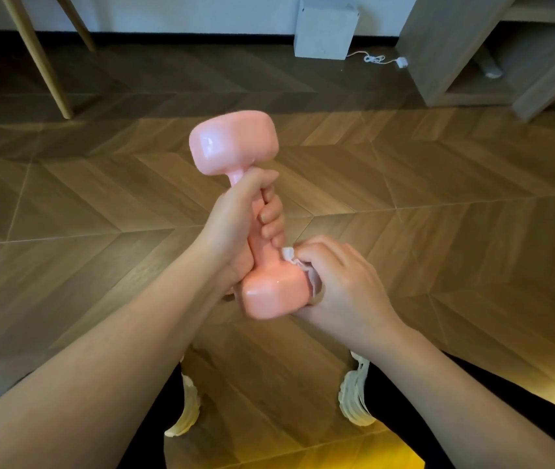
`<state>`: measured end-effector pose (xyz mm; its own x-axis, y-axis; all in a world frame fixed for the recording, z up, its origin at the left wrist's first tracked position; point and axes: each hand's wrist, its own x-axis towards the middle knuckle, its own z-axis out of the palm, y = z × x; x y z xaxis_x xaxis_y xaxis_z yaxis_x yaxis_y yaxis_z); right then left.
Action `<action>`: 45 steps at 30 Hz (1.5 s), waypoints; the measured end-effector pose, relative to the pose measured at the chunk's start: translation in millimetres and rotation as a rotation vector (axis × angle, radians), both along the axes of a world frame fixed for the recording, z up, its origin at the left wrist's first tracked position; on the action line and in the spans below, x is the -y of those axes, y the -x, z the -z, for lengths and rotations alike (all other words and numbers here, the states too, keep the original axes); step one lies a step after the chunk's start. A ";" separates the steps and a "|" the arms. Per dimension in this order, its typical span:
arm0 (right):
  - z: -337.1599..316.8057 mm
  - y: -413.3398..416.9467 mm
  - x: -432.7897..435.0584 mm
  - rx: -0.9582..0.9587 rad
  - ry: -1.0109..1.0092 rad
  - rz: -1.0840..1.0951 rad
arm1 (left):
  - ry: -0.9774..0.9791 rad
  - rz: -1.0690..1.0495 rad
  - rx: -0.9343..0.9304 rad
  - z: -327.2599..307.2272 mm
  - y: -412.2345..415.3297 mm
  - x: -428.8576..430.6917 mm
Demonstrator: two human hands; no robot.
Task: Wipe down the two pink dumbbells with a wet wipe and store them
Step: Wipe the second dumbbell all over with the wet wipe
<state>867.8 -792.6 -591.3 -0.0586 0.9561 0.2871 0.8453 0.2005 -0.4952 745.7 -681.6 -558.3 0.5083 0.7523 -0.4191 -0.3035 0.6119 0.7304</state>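
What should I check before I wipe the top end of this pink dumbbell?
1. The left hand grips the handle of the dumbbell: ok.
2. The right hand holds the wet wipe against the lower head: ok.
3. Upper head already wiped: cannot tell; it looks shiny.
4. The second dumbbell is in sight: not ok.
5. Storage spot picked: cannot tell.

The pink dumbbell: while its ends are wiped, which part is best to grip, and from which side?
Grip the narrow handle, coming from the left, as the left hand does. Fingers wrap fully round it, the wide heads should stop slipping, and the lower head is left free for the wet wipe in the right hand.
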 end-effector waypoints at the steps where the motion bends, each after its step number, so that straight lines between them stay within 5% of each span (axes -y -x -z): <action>1: 0.4 -0.6 -0.1 -0.016 0.012 -0.016 | 0.011 -0.004 0.003 -0.2 0.3 -0.7; 4: 1.8 -1.1 -2.8 0.001 0.145 -0.113 | 0.015 -0.006 -0.007 1.7 -0.6 1.9; 7: -1.0 0.2 -4.6 0.047 0.013 -0.056 | -0.005 0.003 -0.009 0.2 0.2 0.9; 10: -1.6 3.0 0.6 -0.083 -0.111 -0.024 | -0.009 0.004 0.015 -2.5 2.5 -4.3; 14: 0.3 -2.8 1.5 -0.276 0.091 -0.108 | 0.021 0.031 0.085 -1.4 5.1 -5.0; 17: -1.8 -4.0 -2.3 -0.244 0.062 -0.085 | -0.042 0.020 0.080 -2.2 4.9 -4.9; 20: -1.0 -1.3 -2.2 -0.137 -0.094 -0.034 | -0.150 -0.022 -0.132 -0.4 3.2 -6.2; 25: 1.8 3.8 -3.0 0.017 -0.109 -0.016 | -0.065 -0.139 -0.224 5.0 -1.6 -3.4; 29: -4.2 -0.2 -8.6 0.058 0.027 -0.004 | -0.140 -0.147 -0.194 2.5 -2.0 -3.6; 34: -8.8 -2.2 -7.1 0.009 -0.053 0.040 | -0.051 -0.143 -0.118 -5.3 -2.5 -6.8; 38: -9.3 -1.3 -10.0 -0.039 0.179 -0.053 | -0.090 -0.126 -0.108 -2.4 -3.3 -0.7; 43: -7.9 -0.1 -7.3 0.007 0.013 0.055 | -0.098 -0.098 -0.082 -3.5 -3.3 -3.2; 45: -6.7 1.0 -9.3 -0.032 0.112 0.003 | -0.085 -0.091 -0.069 -2.5 -2.7 -3.8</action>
<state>866.8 -783.3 -584.6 -0.0483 0.9825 0.1799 0.8292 0.1398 -0.5412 748.4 -677.8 -555.8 0.4083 0.8283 -0.3836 -0.3022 0.5192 0.7995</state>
